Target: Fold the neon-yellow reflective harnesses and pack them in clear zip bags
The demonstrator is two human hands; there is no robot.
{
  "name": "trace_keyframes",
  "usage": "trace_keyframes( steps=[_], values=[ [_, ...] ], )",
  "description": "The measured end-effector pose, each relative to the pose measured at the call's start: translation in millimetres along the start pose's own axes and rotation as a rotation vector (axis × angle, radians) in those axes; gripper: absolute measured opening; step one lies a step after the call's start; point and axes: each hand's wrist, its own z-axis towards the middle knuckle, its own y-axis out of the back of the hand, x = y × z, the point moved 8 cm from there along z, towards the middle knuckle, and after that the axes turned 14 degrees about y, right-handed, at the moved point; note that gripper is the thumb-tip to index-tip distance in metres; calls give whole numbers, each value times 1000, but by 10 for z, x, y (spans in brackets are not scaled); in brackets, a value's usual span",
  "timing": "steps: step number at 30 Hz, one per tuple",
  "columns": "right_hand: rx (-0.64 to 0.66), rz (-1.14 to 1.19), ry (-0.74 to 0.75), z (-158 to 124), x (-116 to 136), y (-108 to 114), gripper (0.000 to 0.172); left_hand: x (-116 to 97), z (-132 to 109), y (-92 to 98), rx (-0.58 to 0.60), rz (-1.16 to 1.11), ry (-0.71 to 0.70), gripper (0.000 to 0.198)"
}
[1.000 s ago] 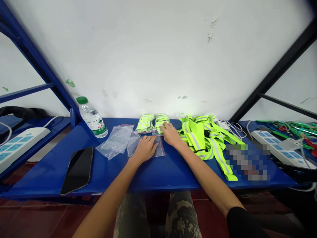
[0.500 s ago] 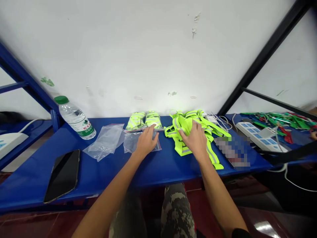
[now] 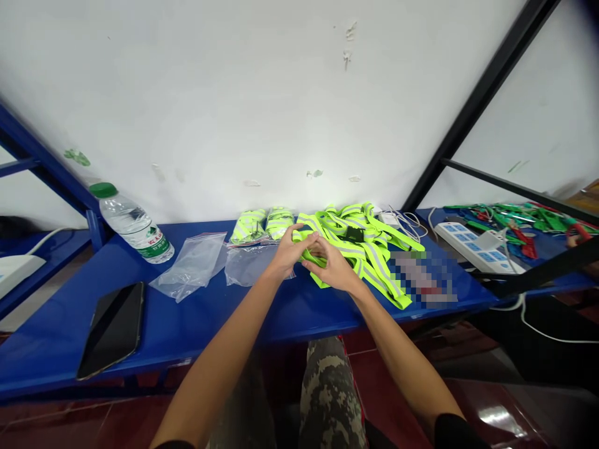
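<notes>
A tangle of neon yellow reflective straps (image 3: 365,246) lies on the blue shelf (image 3: 262,312). My left hand (image 3: 287,252) and my right hand (image 3: 330,265) meet at its left end, both closed on one yellow strap. Two folded straps packed in clear bags (image 3: 262,226) sit by the wall just behind my left hand. Two empty clear zip bags (image 3: 189,267) lie flat to the left, one partly under my left wrist.
A water bottle with a green cap (image 3: 133,223) stands at the back left. A black phone (image 3: 112,329) lies near the front left edge. White power strips (image 3: 472,246) and cables lie to the right, with green and red items behind. A black diagonal frame bar (image 3: 472,106) rises at right.
My right hand left the packed straps, reached over the loose pile and pulled a strap leftward. My left hand lifted off the flat bag and joined it on the strap.
</notes>
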Motion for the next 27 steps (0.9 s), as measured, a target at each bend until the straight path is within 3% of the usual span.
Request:
trace_keyframes(
  steps=[5,11,15,18,22,25,27],
  values=[
    [-173,-178,-37,-181,5,347,54,-263,15,263,-106,-151,-49,53],
    [105,-643,-123,-371,-136,392,71,-753,-87,675,-225,-215,-112,53],
    [266,-775,-210,-366,-244,334,59,-996,-204,992,-341,-287,-213,54],
    [330,-852,-273,-307,-328,328,37,-1052,-262,1193,-406,-349,-237,53],
    [265,-885,-302,-178,-353,430,32,-1009,-328,1345,-446,-388,-243,45],
    [145,-888,-209,-17,-310,529,40,-917,-353,1309,-402,-349,-243,43],
    [138,-881,-108,120,-321,505,52,-835,-343,1198,-311,-320,-231,45]
  ],
)
